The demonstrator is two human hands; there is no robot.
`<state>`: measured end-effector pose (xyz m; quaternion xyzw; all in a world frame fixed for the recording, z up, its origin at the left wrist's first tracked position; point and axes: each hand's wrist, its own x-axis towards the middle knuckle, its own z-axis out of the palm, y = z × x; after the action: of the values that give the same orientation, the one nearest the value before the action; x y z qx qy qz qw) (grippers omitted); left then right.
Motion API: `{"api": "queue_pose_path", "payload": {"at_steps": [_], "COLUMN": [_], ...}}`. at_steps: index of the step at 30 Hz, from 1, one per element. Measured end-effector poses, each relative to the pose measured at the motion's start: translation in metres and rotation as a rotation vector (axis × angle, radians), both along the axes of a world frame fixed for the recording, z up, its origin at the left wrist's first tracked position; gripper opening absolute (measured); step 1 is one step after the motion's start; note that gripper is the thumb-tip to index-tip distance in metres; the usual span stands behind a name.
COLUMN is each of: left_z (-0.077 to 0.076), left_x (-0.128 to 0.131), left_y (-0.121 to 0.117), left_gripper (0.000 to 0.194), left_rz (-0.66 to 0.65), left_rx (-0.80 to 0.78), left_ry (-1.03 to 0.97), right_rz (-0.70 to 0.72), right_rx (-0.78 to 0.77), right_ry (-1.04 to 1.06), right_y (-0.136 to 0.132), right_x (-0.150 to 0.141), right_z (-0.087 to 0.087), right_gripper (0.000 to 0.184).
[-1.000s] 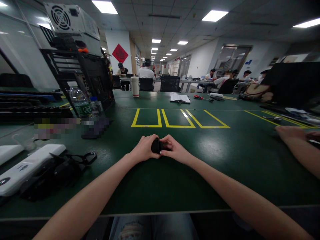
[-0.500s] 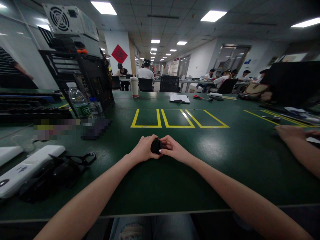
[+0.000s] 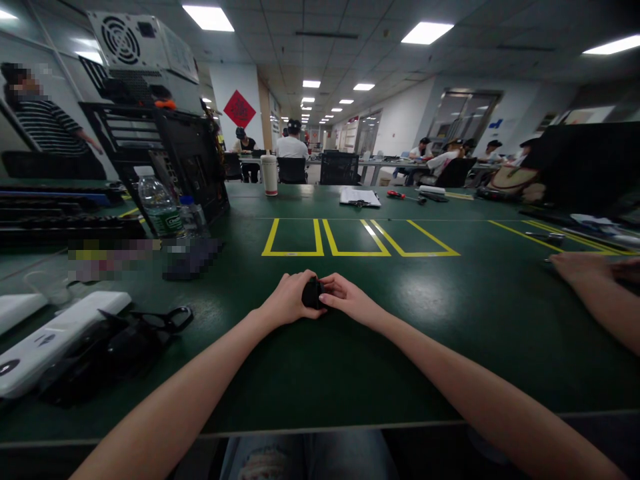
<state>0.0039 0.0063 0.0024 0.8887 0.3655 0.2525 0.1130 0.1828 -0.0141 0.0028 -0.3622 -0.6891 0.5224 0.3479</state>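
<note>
A small rounded black object (image 3: 313,294) is held between my two hands, low over the green table (image 3: 390,373). Its exact kind does not show, since fingers cover much of it. My left hand (image 3: 289,299) wraps round it from the left, thumb below and fingers over the top. From the right, the fingertips and thumb of my right hand (image 3: 347,297) pinch its right side. Beyond the hands, yellow tape outlines (image 3: 356,253) mark the table top.
On the left are a white power strip (image 3: 65,340), black straps (image 3: 125,340), a water bottle (image 3: 159,203) and a computer case (image 3: 190,157). A cup (image 3: 269,175), clipboard (image 3: 359,197) and screwdriver (image 3: 396,194) stand or lie farther back. Another person's hand (image 3: 583,267) rests at right.
My hands and the black object stay almost in place. A person in a striped top has come further into view at far left. The other person's hands at right have shifted slightly.
</note>
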Motion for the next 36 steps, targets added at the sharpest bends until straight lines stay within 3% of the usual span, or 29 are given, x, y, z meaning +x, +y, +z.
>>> {"api": "queue_pose_path", "payload": {"at_steps": [3,8,13,21,26,31,36], "left_z": [-0.0010,0.0005,0.0022,0.0004,0.0022,0.0026,-0.0009], "left_x": [0.0007,0.0009,0.0003,-0.0004,-0.0001,0.0006,0.0010], "left_y": [0.0003,-0.0005,-0.0008,-0.0005,-0.0015,-0.0012,0.0009], "left_gripper": [0.054,0.053,0.052,0.055,0.052,0.053,0.053], "left_rz": [0.016,0.014,-0.004,0.002,0.004,0.008,0.013], "left_rx": [0.011,0.005,-0.012,0.005,-0.004,-0.008,0.014], "left_ry": [0.007,0.010,-0.007,0.003,0.011,0.010,0.004], "right_rz": [0.038,-0.023,-0.048,0.044,-0.038,-0.080,-0.018], "right_rx": [0.010,0.027,-0.006,-0.008,0.003,-0.004,-0.026], "right_ry": [0.045,0.078,0.025,0.046,0.042,0.019,0.042], "right_y": [0.0010,-0.0001,0.0019,-0.0005,-0.0032,0.0005,0.0035], "right_x": [0.0014,-0.0016,-0.0026,0.0017,-0.0021,-0.0035,-0.0015], "right_z": [-0.0018,-0.0008,-0.0008,0.0019,0.0038,0.0008,-0.0016], "right_gripper": [0.037,0.026,0.030,0.037,0.025,0.030,0.029]}}
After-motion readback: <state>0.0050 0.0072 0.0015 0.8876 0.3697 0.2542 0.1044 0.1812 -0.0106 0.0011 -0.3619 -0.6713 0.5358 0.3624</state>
